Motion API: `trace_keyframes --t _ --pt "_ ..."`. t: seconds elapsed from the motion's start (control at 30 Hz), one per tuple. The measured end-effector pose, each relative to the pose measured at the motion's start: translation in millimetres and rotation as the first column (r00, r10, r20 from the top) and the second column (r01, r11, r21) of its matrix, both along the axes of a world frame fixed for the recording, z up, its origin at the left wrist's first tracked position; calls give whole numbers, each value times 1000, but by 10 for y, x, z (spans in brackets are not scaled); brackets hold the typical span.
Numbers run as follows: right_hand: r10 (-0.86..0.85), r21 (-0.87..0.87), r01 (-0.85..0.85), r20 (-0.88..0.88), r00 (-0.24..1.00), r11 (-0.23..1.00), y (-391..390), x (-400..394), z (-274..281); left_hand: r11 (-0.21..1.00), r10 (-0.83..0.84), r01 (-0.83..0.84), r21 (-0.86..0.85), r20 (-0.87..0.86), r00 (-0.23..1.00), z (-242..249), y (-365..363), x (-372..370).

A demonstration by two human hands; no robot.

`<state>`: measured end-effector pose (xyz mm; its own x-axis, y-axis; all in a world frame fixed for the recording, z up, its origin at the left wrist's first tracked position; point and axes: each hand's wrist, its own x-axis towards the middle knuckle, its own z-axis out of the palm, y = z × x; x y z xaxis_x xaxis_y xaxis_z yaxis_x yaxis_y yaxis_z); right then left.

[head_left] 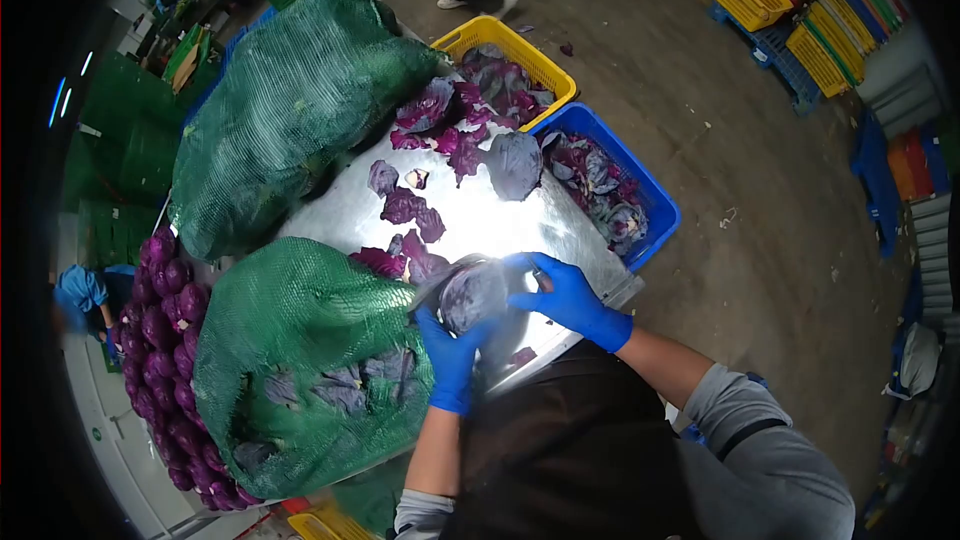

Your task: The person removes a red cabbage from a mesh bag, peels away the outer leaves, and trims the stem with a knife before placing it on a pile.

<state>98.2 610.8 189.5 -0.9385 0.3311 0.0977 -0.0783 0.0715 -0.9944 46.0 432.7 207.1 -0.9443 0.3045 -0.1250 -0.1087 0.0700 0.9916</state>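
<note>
Cupping the cabbage (470,302) just below the frame's centre, the left hand (452,352) curves its fingers against the lower side; the right hand (575,302) curls its fingers, but blur hides any grip. Likely firm, weighty and slick, the cabbage probably wants palming underneath.

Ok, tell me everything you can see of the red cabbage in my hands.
The red cabbage looks rounded and dull grey-purple, with blur hiding finer detail. It is held near the edge of the shiny metal table, beside a green mesh sack. Your left hand cups its lower side; your right hand is at its other side, contact unclear.
</note>
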Motion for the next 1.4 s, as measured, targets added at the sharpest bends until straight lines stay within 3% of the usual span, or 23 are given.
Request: trace_keyframes --t 0.03,0.07,0.1,0.17,0.2,0.27,0.3,0.33,0.47,0.5,0.57,0.7,0.83,1.0,1.07,1.17,1.23,1.3,1.4 --pt "51 8 -52 95 994 999 25 41 50 1000 18 -19 18 35 999 52 -21 -40" --pt "99 12 -103 187 977 995 36 29 175 981 -55 23 -193 -160 986 -32 -52 -104" --pt "99 11 -103 187 977 995 46 22 95 981 -55 24 -195 -159 986 -84 -55 -123" --pt "-25 381 -16 101 995 924 87 7 -66 992 -117 116 -51 -1 993 -6 91 -230" --pt "-24 381 -19 107 994 924 105 48 -40 992 -118 120 -50 33 992 70 163 -276" --pt "-3 228 -109 439 898 968 149 51 258 983 -129 134 -127 47 991 161 274 -317" --pt "-1 230 -111 441 897 967 171 53 223 966 -148 157 -205 58 987 215 323 -351" --pt "23 339 -166 386 922 926 182 73 160 863 -207 165 -477 -35 978 304 369 -399" --pt "59 600 -179 214 975 779 190 79 67 829 -216 158 -536 -47 975 50 456 -503" --pt "59 598 -182 219 974 781 203 73 88 844 -218 159 -512 -57 974 39 474 -516" --pt "113 327 -300 485 867 896 236 45 211 856 -226 169 -488 -59 972 64 515 -530" --pt "119 264 -293 523 844 919 278 -1 106 796 -240 146 -587 -85 967 103 565 -523" --pt "150 337 -364 522 840 868 326 -111 -50 745 -245 124 -656 -96 965 50 583 -567" --pt "100 438 -409 576 811 801 277 -222 -50 790 -194 132 -599 -39 980 -9 530 -660" --pt "110 519 -369 463 880 771 307 -375 -253 849 -140 111 -517 -17 990 23 518 -746" --pt "97 552 -365 454 886 750 300 -323 -261 815 -167 118 -567 -35 985 194 549 -709" --pt "132 548 -406 470 873 731 303 -262 -164 822 -173 126 -555 -33 984 90 504 -679" --pt "176 541 -455 488 855 708 321 -265 -91 922 -164 155 -354 4 986 -158 427 -640" --pt "188 466 -482 546 816 742 276 -194 -268 859 -224 187 -476 -21 974 -114 402 -584"
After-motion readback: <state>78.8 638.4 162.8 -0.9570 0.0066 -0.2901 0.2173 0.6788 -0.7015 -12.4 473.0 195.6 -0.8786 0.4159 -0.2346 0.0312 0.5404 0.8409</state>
